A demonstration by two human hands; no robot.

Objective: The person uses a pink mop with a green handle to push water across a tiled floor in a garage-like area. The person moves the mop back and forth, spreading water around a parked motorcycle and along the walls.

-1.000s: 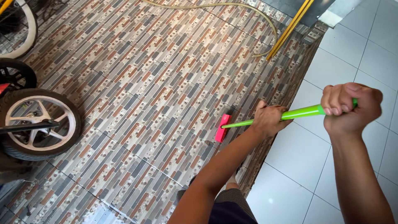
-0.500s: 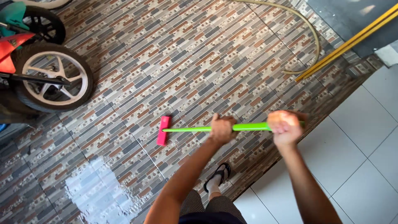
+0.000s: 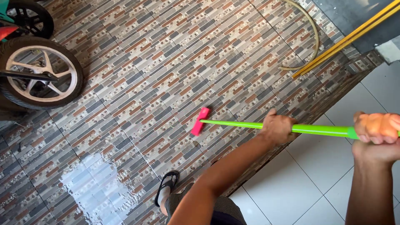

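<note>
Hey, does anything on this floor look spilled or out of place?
Yes. A shiny wet patch lies on the patterned tiles, left of the sandalled foot and well short of the pink brush head. Nothing looks damaged.

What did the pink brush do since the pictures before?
The pink brush head slid back toward the person over the patterned tiles. The right hand pulled the green handle over the white tiles. Both hands kept their grip, the left hand lower down.
</note>
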